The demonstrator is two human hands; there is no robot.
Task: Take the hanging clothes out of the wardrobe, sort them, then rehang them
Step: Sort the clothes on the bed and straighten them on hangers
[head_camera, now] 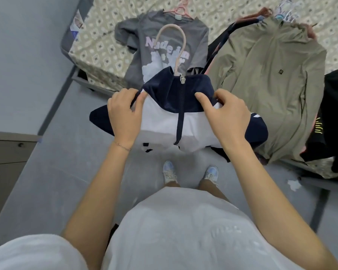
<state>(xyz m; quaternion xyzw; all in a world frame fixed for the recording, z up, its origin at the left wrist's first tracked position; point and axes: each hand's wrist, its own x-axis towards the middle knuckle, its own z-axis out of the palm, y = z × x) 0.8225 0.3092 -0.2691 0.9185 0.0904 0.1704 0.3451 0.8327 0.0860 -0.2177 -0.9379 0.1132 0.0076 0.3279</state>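
Holding jacket (164, 123), grey tee (137, 61), olive top (261, 84) behind

Jacket (183, 121) smooth matt cloth, metal zip pull (182, 78); hanger (172, 36) matt plastic.

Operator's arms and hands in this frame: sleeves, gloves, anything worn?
No gloves, and no sleeves over the forearms: both arms are bare up to the white garment at the bottom of the frame. The left hand has a thin chain bracelet at its wrist. The right hand shows no watch, band or ring. No markers or cables on either.
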